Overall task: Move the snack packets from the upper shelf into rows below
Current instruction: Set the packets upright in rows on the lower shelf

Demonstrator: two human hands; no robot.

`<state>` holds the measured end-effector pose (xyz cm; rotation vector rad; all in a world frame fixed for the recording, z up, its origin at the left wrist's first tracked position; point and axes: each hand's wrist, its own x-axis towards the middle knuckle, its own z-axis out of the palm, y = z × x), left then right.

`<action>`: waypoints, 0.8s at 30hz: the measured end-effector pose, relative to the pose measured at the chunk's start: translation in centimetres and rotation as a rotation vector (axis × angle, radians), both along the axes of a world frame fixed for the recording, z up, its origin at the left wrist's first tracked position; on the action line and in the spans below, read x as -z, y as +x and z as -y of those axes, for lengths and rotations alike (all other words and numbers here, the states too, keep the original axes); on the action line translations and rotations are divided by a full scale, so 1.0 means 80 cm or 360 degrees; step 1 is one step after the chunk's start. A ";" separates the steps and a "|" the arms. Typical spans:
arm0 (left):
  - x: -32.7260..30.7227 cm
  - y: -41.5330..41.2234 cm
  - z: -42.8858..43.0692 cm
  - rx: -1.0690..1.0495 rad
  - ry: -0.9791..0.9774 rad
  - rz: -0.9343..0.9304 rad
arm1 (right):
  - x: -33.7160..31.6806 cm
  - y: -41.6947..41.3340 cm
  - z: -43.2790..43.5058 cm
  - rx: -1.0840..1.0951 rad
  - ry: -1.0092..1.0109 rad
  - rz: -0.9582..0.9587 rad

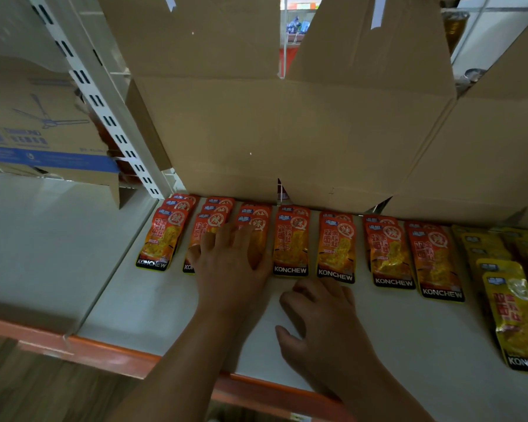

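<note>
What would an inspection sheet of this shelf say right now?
Surface: white shelf with an orange front edge.
Job's things: seven columns of overlapping orange packets; yellow packets at the right.
Clutter: open cardboard boxes behind the packets.
Hands: left hand flat on orange packets; right hand loosely curled on the shelf, holding nothing seen.
Cables: nothing seen.
Surroundings: slotted shelf upright; printed carton at the left; wooden floor.
</note>
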<state>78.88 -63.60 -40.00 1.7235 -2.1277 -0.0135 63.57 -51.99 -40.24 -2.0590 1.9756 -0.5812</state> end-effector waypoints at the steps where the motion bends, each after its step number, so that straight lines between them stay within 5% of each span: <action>1: -0.002 0.003 -0.004 0.0025 -0.0001 -0.0049 | 0.000 -0.001 0.000 -0.0009 0.0016 -0.0003; 7: -0.026 0.054 -0.052 0.0192 -0.0123 -0.0148 | -0.016 0.010 -0.003 -0.0031 -0.0014 0.0165; 18: -0.151 0.216 -0.121 0.0221 -0.0311 -0.0167 | -0.153 0.139 0.020 -0.0271 -0.0556 0.0263; 24: -0.250 0.350 -0.192 0.0146 -0.0698 -0.0233 | -0.257 0.270 -0.012 -0.0416 -0.1036 0.0373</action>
